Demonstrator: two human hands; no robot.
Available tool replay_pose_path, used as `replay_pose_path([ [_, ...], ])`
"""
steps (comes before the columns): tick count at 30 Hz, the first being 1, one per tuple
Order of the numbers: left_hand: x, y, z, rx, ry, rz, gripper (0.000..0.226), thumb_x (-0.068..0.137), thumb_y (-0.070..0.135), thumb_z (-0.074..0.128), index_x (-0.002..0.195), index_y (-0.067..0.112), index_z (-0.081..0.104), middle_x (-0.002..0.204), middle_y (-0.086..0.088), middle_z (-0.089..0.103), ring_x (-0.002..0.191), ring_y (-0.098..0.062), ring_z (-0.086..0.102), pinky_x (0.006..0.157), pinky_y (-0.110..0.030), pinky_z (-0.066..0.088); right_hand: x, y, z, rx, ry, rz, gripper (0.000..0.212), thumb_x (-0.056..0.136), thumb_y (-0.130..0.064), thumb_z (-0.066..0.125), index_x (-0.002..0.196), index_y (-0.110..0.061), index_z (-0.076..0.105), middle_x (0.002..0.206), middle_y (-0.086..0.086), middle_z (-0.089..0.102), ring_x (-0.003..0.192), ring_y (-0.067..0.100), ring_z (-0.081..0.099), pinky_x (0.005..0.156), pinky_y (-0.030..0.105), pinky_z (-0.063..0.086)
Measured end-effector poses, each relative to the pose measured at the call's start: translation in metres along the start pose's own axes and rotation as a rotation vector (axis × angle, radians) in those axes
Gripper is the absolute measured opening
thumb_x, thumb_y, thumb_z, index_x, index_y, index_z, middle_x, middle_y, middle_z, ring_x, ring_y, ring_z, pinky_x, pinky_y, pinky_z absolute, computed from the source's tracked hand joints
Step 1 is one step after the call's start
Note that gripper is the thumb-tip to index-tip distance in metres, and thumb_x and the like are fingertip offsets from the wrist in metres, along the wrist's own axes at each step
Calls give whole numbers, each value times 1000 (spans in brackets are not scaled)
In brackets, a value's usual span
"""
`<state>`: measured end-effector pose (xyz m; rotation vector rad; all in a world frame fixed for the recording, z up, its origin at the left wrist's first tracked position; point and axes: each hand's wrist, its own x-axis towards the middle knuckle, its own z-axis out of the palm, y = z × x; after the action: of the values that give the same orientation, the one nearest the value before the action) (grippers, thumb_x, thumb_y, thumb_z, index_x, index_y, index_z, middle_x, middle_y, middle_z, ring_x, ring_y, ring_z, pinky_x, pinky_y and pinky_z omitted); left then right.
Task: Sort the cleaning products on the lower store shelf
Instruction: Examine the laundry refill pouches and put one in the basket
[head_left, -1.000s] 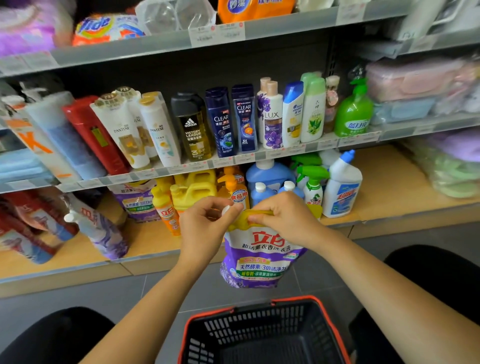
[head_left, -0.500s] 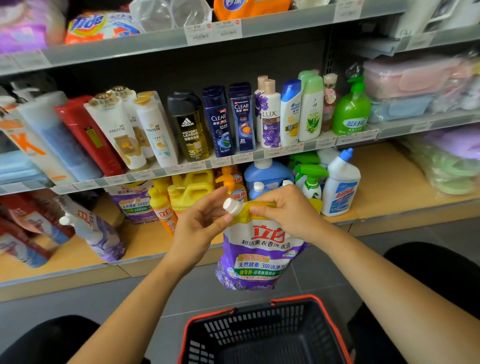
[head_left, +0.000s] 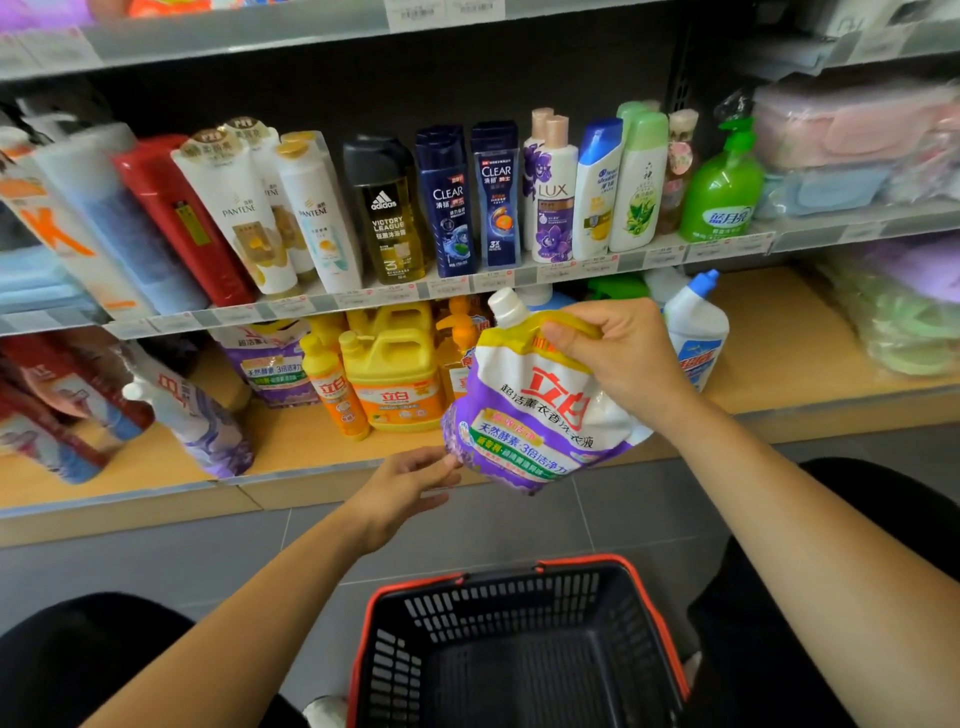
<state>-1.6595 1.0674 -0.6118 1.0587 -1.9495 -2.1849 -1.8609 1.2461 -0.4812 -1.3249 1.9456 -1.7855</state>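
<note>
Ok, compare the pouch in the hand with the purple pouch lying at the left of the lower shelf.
The held pouch hangs in the air, gripped at its yellow top by the right hand; the shelf pouch rests on the lower shelf, untouched. The held pouch is near upright, label to the camera; the shelf pouch slumps leftward. Both have white caps and purple print.

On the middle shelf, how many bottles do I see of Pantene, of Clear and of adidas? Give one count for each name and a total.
Pantene bottles: 3
Clear bottles: 2
adidas bottle: 1
Total: 6
</note>
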Motion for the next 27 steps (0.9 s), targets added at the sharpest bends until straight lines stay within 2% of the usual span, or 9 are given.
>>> replay_pose_path([
  [3, 7, 0, 16, -195, 45, -30, 27, 99, 27, 62, 118, 8, 63, 119, -9, 73, 113, -21, 67, 103, -40, 49, 1, 4, -3, -54, 16, 14, 13, 93, -17, 70, 87, -9, 78, 82, 31, 68, 68, 35, 65, 61, 46, 54],
  [5, 9, 1, 21, -312, 129, -12, 12, 98, 22, 63, 101, 11, 60, 99, -10, 75, 96, -20, 71, 97, -39, 52, 4, 13, -8, -64, 49, 45, 14, 93, -19, 71, 86, -9, 77, 84, 33, 68, 68, 23, 62, 60, 41, 54],
  [9, 11, 6, 15, -377, 341, 135, 23, 98, 12, 63, 77, 12, 55, 74, -5, 72, 75, -18, 70, 80, -34, 59, 4, 50, -18, -96, 185, 140, 30, 93, -21, 72, 77, 4, 71, 68, 22, 66, 62, 8, 54, 55, 24, 47],
  [12, 8, 12, 6, -305, 454, 283, 22, 96, 6, 66, 77, 9, 53, 70, -5, 68, 70, -16, 70, 69, -31, 61, -3, 84, -18, -132, 253, 242, 29, 92, -22, 72, 72, 0, 72, 57, 4, 53, 60, 4, 44, 55, 25, 39],
  [16, 2, 29, -4, 16, 524, 520, 24, 90, 6, 73, 73, 10, 57, 57, 5, 58, 56, -6, 55, 57, -21, 48, -15, 130, -14, -168, 196, 522, 38, 94, -24, 70, 86, 13, 70, 75, 26, 65, 73, 21, 50, 68, 47, 51],
  [18, -3, 40, -8, 263, 519, 615, 23, 89, 14, 76, 73, 15, 60, 60, 10, 59, 59, -6, 54, 58, -27, 47, -22, 137, -14, -128, 126, 750, 28, 94, -26, 70, 91, 2, 72, 95, 28, 72, 78, 25, 65, 71, 43, 57],
  [20, -9, 48, -12, 513, 523, 691, 19, 89, 24, 77, 76, 20, 65, 68, 10, 67, 64, -6, 61, 58, -35, 51, -26, 135, -14, -175, 45, 842, 17, 92, -25, 72, 90, -8, 73, 94, 20, 75, 76, 27, 70, 67, 34, 56],
  [23, -17, 53, -9, 775, 509, 774, 12, 90, 32, 76, 83, 23, 72, 80, 10, 73, 71, -10, 67, 60, -40, 55, -27, 121, -6, -227, -29, 605, 10, 86, -13, 77, 79, -18, 74, 85, 16, 77, 71, 22, 71, 68, 30, 55],
  [27, -22, 47, 3, 926, 395, 850, 10, 90, 33, 75, 88, 22, 75, 84, 10, 74, 72, -10, 66, 62, -42, 55, -33, 96, 22, -119, -301, 417, 30, 81, -18, 83, 107, -28, 73, 100, -5, 76, 87, 4, 72, 82, 23, 54],
])
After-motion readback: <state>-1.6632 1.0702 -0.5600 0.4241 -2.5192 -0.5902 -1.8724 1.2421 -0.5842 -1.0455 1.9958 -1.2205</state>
